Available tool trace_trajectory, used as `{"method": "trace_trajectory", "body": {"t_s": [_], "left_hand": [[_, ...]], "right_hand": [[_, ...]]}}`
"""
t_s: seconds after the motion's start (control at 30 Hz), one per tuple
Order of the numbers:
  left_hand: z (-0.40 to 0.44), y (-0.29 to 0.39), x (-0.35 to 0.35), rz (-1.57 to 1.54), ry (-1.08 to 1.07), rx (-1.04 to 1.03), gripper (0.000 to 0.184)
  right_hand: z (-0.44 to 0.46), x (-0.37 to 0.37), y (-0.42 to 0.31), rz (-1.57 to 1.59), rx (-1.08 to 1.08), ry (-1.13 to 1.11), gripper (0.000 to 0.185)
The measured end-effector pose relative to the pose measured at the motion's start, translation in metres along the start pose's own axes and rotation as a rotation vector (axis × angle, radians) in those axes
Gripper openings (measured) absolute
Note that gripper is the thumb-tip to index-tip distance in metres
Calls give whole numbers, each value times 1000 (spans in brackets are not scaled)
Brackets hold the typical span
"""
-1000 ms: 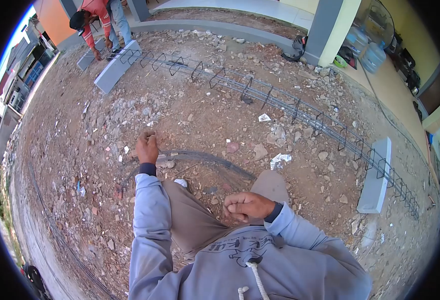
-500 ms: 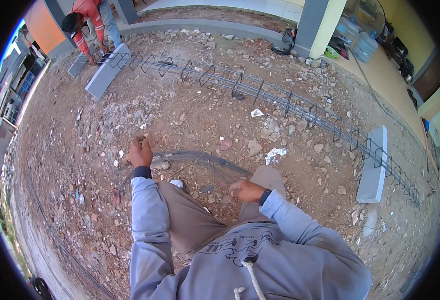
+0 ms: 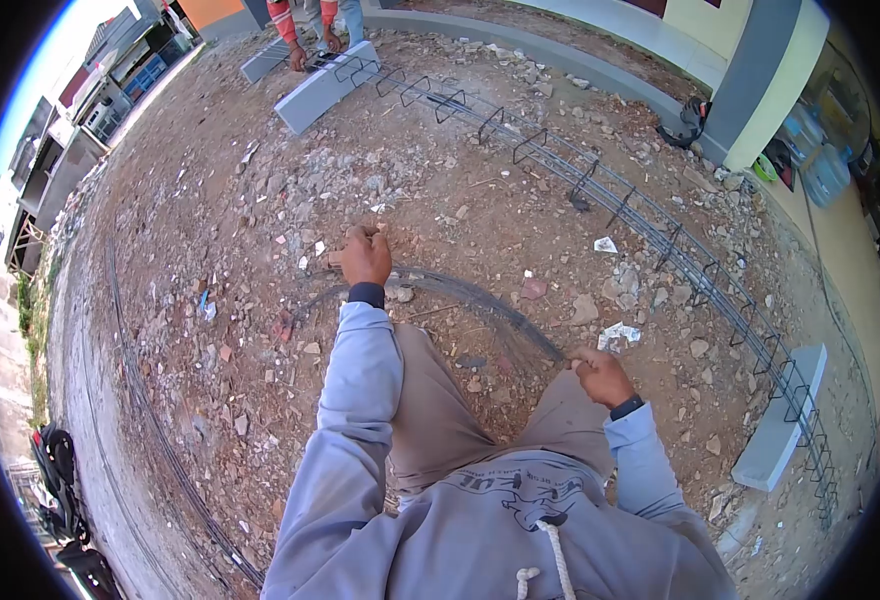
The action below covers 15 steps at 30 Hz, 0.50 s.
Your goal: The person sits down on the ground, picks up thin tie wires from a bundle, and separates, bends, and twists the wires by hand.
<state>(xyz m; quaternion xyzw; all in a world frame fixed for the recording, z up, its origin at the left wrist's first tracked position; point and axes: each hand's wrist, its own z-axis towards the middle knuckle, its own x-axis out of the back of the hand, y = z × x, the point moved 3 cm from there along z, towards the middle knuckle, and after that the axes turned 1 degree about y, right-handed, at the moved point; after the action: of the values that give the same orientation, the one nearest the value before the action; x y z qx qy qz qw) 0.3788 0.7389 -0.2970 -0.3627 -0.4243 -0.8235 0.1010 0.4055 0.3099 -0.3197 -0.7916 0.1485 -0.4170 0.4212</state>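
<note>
A bundle of thin dark wires arcs over the ground in front of my knees. My right hand is closed at the right end of this bundle, just above my right knee, and the strands fan out near it. My left hand makes a loose fist at the other side, with the wires passing close by its wrist. Whatever sits in its fingers is hidden. Left of that hand, the tail of the bundle bends down toward a reddish stone.
A long rebar cage rests on two grey blocks. At the far block, a person in red sleeves bends over the cage. Long bars lie at left. Rubble and paper scraps cover the ground.
The view has swung left, so the scene appears shifted right. My right hand has moved slightly right with the wire end. My left hand keeps its fist near the wires.
</note>
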Motion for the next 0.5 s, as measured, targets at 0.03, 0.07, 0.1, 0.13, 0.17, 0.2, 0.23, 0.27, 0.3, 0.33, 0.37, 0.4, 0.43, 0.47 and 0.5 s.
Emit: {"method": "trace_trajectory", "body": {"t_s": [0.03,0.07,0.1,0.13,0.17,0.2,0.23,0.27,0.3,0.33,0.37,0.4,0.43,0.47,0.5], "left_hand": [[-1,4,1,-22,-3,-22,21],[-2,7,2,-45,-7,-46,21],[-3,6,0,-37,-18,-38,22],[-2,4,0,-30,-26,-31,24],[0,4,0,-21,-31,-26,25],[2,3,0,1,-48,-2,28],[2,4,2,24,-66,23,31],[2,4,4,47,-87,49,33],[2,8,5,71,-60,35,34],[2,12,4,95,-33,23,34],[1,15,5,120,-7,11,34],[-3,22,7,144,-31,16,34],[-7,32,10,165,-52,20,33],[-7,37,10,185,-71,22,33],[-7,37,8,192,-75,16,31]], "right_hand": [[-5,-5,-4,-39,-38,-163,16],[-12,-9,-10,-77,-77,-324,16],[-17,-13,-18,-14,-168,-422,16],[-18,-19,-9,33,-167,-500,16],[-16,-27,8,80,-162,-579,16],[-14,-34,20,127,-155,-658,16],[-11,-35,27,97,-110,-624,17],[-9,-35,34,66,-67,-589,18],[-10,-33,33,34,-26,-555,19],[-9,-31,32,-83,47,-458,21],[-6,-31,28,-198,119,-360,22],[-4,-30,18,-312,193,-260,24],[-1,-31,4,-362,150,-175,31],[5,-34,-9,-320,197,-55,33],[12,-38,-23,-277,243,65,36]]}}
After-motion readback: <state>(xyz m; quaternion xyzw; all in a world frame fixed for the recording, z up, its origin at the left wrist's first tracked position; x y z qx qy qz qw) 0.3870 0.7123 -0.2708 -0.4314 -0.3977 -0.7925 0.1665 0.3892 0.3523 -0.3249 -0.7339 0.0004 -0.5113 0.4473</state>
